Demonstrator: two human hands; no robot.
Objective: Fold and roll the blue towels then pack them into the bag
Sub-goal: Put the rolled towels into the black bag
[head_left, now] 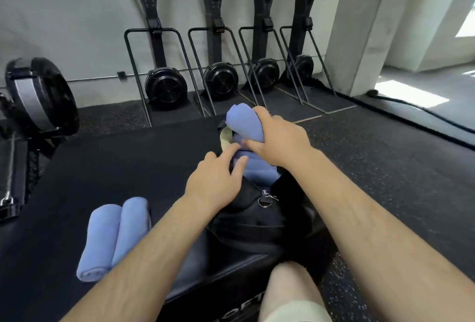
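The right hand has a rolled blue towel firmly in its grasp, fingers and thumb curled round the lower part of the roll, the free end sticking up and away above the mouth of the black bag. The roll is tilted, its lower end right at the bag's opening, touching the towels already packed there. And there they are, the packed towels, blue rolls lying side by side inside the open top, just under the right wrist.

The left hand comes in from the near side, fingers straight and spread, fingertips pressing on the packed blue cloth at the edge of the opening. It grips nothing; it is a flat, open touch. A pale strip of lining or strap shows at the far rim of the bag, just beyond those fingertips. A metal zip pull and ring hang at the bag's near end.

To the left, two more rolled towels lie side by side, touching each other, on the black padded mat, well apart from the bag. The bag itself sits on that same dark pad. A bare knee pokes in at the bottom edge. Along the far wall stands a row of black fan-wheel machines.
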